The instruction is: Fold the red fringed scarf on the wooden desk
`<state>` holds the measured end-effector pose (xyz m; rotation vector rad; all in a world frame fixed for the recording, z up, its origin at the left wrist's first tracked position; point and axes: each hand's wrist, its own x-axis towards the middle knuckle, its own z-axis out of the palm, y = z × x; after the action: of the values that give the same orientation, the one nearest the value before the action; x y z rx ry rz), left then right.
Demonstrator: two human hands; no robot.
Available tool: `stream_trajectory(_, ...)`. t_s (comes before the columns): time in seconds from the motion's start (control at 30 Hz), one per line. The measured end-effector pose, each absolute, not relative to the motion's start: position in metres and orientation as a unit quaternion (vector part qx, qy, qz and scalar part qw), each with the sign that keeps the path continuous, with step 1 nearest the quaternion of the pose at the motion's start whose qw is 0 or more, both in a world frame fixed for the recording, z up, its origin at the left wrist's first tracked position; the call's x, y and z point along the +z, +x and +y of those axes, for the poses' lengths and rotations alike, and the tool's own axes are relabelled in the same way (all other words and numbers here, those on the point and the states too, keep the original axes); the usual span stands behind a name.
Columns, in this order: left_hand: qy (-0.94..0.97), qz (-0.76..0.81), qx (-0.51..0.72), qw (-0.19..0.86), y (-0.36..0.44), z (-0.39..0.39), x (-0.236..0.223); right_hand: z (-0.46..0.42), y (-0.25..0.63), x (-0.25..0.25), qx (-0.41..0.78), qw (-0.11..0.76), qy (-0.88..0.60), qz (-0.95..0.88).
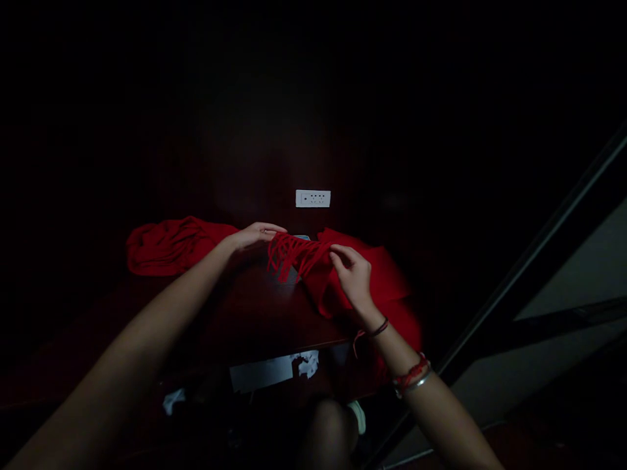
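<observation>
A strip of red fringe (288,256) is stretched between my two hands above a dark wooden surface, its thin strands hanging down. Its left end is pinched in my left hand (255,235), the fingers closed and pointing right. My right hand (353,275) grips the other end between thumb and fingertips. Beneath and beside my right hand lies a spread of red cloth (386,277); whether the fringe belongs to it I cannot tell. Left of my left hand sits a bunched heap of red cloth (171,247). A flat greyish thing, partly hidden, lies behind the fringe.
A white power socket (313,198) is set in the dark wall behind. Torn pale paper (264,374) shows below the front edge of the surface. A knee (330,421) is at the bottom. On the right a dark frame edge (529,267) slants upward. Most surroundings are very dark.
</observation>
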<state>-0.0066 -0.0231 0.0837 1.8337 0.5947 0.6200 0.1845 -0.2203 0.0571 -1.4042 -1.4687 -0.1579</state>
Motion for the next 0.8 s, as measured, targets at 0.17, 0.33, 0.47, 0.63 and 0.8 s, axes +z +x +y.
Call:
stream_trajectory(0.17, 0.798, 0.188, 0.282, 0.499, 0.126, -0.041, 0.108, -0.246, 0.270, 0.052, -0.124, 0.541, -0.678, -0.482)
stream_trajectory(0.33, 0.799, 0.240, 0.245, 0.494, 0.230, -0.073, 0.085, -0.259, 0.316, 0.029, -0.155, 0.390, -0.794, -0.439)
stream_trajectory(0.47, 0.780, 0.281, 0.274, 0.488, 0.244, -0.080, 0.062, -0.265, 0.318, 0.015, -0.059, 0.219, -0.875, -0.427)
stream_trajectory(0.63, 0.709, 0.401, 0.348, 0.463, 0.184, -0.071, 0.033, -0.259, 0.305, 0.030, -0.146, 0.149, -0.892, -0.401)
stream_trajectory(0.8, 0.613, 0.507, 0.274, 0.541, 0.128, -0.079, 0.004, -0.216, 0.308, 0.046, -0.174, 0.141, -0.858, -0.463)
